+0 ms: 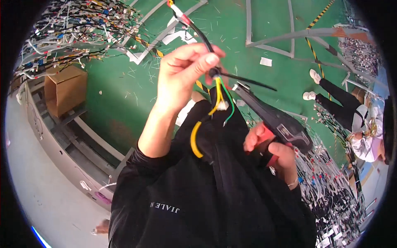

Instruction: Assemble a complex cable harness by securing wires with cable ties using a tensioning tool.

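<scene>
I see the left hand (184, 74) raised, wrist bent, pinching a black cable bundle (198, 31) at its cable tie (248, 82); right hand (275, 151), lower & to the right, clenched on a black-and-red tie gun (275, 120), nose just beside the tie; yellow wire (198, 132) dangles below.

Wire bundle (215, 89): black sheath, yellow and green leads. Tool (275, 120), centre right: black, red handles. Floor (124, 99): green, yellow-black striped tape.

Left hand (182, 74) pinching a wire bundle (215, 99) — right hand (275, 151) around a black cable-tie tool (277, 120), tip just beside it.
</scene>
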Demonstrator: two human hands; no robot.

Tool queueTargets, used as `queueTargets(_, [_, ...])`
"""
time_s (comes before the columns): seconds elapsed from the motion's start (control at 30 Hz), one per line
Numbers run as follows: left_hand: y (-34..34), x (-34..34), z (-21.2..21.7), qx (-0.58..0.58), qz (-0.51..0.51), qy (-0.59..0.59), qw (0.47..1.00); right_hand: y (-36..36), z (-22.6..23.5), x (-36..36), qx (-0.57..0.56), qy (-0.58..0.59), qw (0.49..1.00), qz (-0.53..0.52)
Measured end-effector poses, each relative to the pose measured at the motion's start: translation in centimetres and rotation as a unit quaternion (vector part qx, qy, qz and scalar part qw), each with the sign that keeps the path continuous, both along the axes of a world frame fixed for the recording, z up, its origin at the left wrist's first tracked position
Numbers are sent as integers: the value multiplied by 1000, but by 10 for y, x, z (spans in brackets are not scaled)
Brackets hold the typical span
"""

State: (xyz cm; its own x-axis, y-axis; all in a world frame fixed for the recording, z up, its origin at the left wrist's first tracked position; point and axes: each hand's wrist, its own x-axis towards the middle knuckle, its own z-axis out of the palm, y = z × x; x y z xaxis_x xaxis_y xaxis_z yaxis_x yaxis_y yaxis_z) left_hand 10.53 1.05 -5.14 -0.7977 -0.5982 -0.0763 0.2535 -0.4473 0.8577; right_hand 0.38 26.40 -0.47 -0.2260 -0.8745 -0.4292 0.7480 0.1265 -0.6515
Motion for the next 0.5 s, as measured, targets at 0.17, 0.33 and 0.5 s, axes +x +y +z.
queueTargets(0.17, [-13,12,11,146,-27,34,988,-4,20,-37,44,398,909,117])
queueTargets(0.33, [-13,24,41,174,-72,-26,982,-39,17,-39,15,421,897,130])
queueTargets(0.5, [-14,41,58,183,-77,-52,979,-63,10,-48,-119,497,839,187])
